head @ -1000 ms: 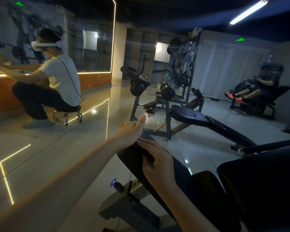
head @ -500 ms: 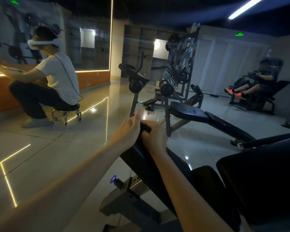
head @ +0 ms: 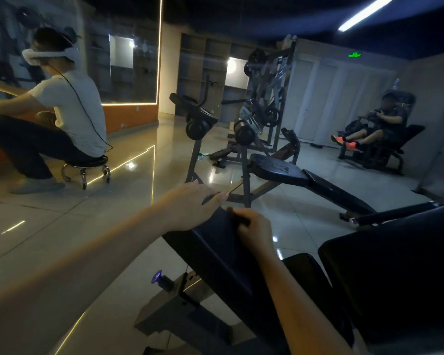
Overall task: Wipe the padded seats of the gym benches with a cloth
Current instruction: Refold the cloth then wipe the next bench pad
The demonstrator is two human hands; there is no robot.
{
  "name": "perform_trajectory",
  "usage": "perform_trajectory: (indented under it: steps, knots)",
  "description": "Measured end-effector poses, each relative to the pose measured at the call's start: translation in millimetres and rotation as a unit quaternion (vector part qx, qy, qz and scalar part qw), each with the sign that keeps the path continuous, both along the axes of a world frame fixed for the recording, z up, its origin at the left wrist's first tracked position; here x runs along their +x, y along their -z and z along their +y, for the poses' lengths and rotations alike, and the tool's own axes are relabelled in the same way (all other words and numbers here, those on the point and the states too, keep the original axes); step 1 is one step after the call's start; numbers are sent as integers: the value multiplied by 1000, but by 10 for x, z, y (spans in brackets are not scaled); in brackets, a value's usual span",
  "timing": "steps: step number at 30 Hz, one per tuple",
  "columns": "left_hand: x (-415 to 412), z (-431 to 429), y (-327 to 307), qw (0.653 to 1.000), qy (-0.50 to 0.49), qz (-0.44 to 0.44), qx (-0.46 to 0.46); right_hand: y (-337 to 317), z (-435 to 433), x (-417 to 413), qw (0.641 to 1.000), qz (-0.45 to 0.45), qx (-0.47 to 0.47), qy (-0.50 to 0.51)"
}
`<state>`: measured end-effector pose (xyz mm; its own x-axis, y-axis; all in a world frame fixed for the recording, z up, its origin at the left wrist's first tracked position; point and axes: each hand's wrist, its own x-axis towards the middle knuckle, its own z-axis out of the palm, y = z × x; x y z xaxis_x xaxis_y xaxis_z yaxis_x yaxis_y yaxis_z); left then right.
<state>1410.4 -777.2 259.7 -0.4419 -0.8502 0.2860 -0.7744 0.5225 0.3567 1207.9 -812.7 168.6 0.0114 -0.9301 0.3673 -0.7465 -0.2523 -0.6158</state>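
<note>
Gripping what, that right hand (head: 254, 226) at the centre of the frame?

A dark cloth (head: 239, 217), pinched in curled fingers and held against the padded seat (head: 215, 252) of the near bench. It is dim there, so cloth and pad blur into each other

And the left hand (head: 190, 203)?

Just left of the right one, laid over the far end of the same seat, fingers fairly straight and draped over the edge, holding nothing

Where does that seat run?

From centre frame down toward the lower right, black, with its metal frame (head: 180, 303) and a bluish knob (head: 157, 276) below it at lower centre

What else is around?

A second bench (head: 280, 170) right of centre, well apart from the hands, in front of a weight machine (head: 264, 98). At upper left a person (head: 72, 108) in a white shirt and white headset sits on a wheeled stool (head: 87, 162). Toward the right edge a seated figure (head: 379, 121) rests on another machine, below a green sign (head: 354, 55), and a strip light (head: 362, 14) glows at upper right
</note>
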Motion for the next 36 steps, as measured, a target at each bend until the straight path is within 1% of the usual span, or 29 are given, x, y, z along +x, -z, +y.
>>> perform_trajectory:
  steps: [3, 6, 9, 11, 13, 14, 16, 17, 19, 21, 22, 23, 25, 27, 29, 31, 33, 36]
  knots:
    - [-14, 17, 36, 1000, -19, 7, -14, 290, -26, -439, 994, 31, 72, 73]
    - [-17, -17, 81, 999, -37, 17, -5, 494, -9, -737, 984, 56, 100, 138]
    - [-12, -26, 77, 999, -29, 13, -8, 516, 1, -792, 974, 27, 133, 179]
    - [-21, -15, 44, 999, -26, -38, 6, 484, 32, -741, 967, -17, 145, 207]
    - [-49, -33, 14, 990, -35, -137, 19, 424, 97, -653, 966, -47, 130, 218]
    - [-66, -46, -2, 982, -39, -181, 21, 387, 132, -593, 969, -58, 121, 206]
    - [-79, -90, -43, 975, -34, -218, 32, 223, 221, -369, 979, -96, 106, 146]
    - [-78, -110, -59, 976, -27, -211, 39, 107, 253, -211, 984, -111, 93, 104]
    - [-77, -129, -87, 988, -11, -147, 53, -113, 312, 137, 993, -110, 48, 22]
    - [-94, -132, -118, 995, -7, -71, 66, -255, 398, 436, 997, -65, -16, -27]
    - [-104, -130, -137, 996, -11, -51, 77, -274, 433, 514, 997, -48, -43, -37]
    - [-111, -133, -149, 995, -16, -45, 88, -249, 448, 528, 996, -41, -59, -46]
    - [-134, -136, -152, 994, -28, -64, 83, -130, 450, 367, 996, -46, -50, -55]
    - [-148, -117, -152, 992, -43, -99, 67, 56, 398, 41, 999, -34, -24, -33]
    - [-165, -86, -152, 990, -47, -113, 63, 281, 353, -365, 999, 0, 11, 32]
    - [-183, -57, -152, 990, -49, -117, 55, 482, 333, -713, 992, 27, 59, 109]
    - [-183, -42, -149, 990, -55, -118, 47, 579, 287, -864, 982, 19, 99, 158]
    - [-168, -46, -134, 993, -59, -93, 50, 511, 235, -800, 977, 0, 123, 176]
